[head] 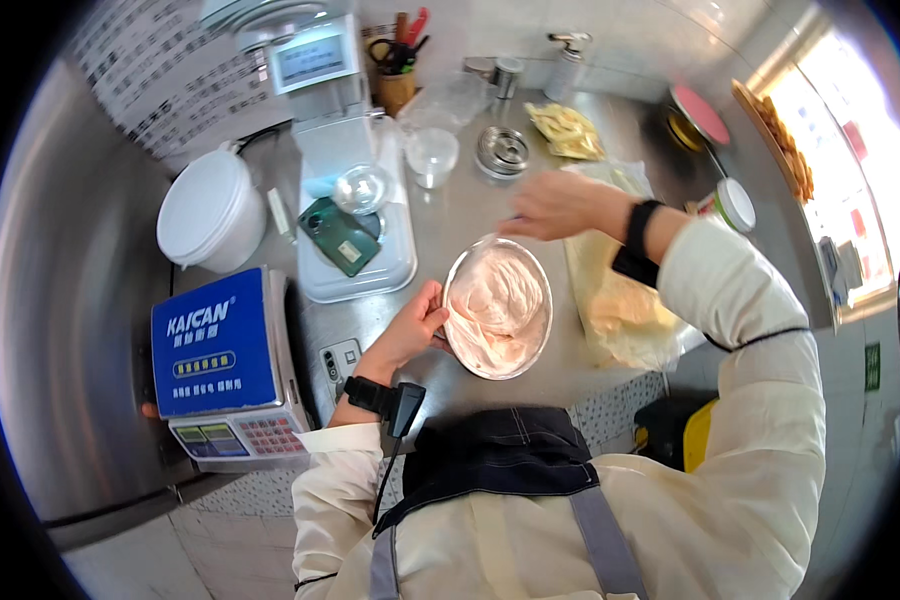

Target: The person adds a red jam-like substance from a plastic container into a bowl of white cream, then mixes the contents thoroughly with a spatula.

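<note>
A round metal bowl (548, 330) holds thick, pale pink whipped cream (499, 304) with swirled ridges. My left hand (412, 322) grips the bowl's left rim, thumb over the edge. Above the bowl's upper right rim is my right hand (551, 204), its fingers closed around a thin utensil; its pale lower part reaches the rim, blurred, and its kind cannot be told. Right of the bowl, partly under my right forearm, lies a clear plastic bag (626, 315) with pale yellow contents.
A KAICAN scale (221, 345) and a lidded white bucket (208, 210) stand left. A green phone (341, 236) lies on a white appliance's base (315, 281). Behind the bowl are a plastic cup (431, 154), stacked metal rings (502, 150), a blowtorch (566, 67) and a yellow packet (566, 130).
</note>
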`<state>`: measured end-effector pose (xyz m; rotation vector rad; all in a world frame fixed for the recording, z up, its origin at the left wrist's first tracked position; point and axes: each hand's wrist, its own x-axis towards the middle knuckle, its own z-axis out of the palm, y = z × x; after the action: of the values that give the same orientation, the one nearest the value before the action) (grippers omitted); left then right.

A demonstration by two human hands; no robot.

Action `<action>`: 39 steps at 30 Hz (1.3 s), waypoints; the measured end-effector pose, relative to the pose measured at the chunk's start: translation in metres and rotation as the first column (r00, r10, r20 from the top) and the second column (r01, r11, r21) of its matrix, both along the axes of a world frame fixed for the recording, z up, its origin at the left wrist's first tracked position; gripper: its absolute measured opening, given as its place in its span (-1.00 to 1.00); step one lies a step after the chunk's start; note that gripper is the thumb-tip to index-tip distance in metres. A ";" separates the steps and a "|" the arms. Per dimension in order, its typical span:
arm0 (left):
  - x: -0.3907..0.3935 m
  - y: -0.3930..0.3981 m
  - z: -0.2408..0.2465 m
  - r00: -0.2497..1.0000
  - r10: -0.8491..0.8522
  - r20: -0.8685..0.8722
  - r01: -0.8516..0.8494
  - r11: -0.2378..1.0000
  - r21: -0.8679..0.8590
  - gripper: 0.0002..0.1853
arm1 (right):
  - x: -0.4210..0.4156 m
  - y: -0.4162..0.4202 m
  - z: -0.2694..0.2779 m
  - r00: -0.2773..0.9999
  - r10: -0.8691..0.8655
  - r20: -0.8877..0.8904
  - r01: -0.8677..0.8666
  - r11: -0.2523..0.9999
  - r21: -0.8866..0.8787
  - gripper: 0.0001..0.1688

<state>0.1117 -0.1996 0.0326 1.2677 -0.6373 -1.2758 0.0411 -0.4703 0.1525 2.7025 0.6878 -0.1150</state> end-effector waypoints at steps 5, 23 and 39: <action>-0.021 0.014 -0.034 0.938 0.345 -0.038 -0.347 0.937 -0.048 -0.94 | -0.111 -0.010 -0.049 0.787 -0.580 -0.210 0.579 0.812 -0.071 -0.51; -0.055 0.056 -0.085 0.921 0.300 -0.250 -0.292 0.954 0.068 -0.83 | -0.198 0.137 -0.049 0.383 -0.667 -0.640 0.773 -0.148 0.617 -0.59; -0.050 0.040 -0.057 0.938 0.295 -0.184 -0.296 0.955 0.020 -0.77 | -0.200 0.109 -0.022 0.664 -0.736 -0.132 0.734 0.609 0.299 -0.43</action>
<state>0.0615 -0.1598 -0.0247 1.1710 -0.3032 -1.1217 -0.1584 -0.3609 0.1304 3.1253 -0.5295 -0.2079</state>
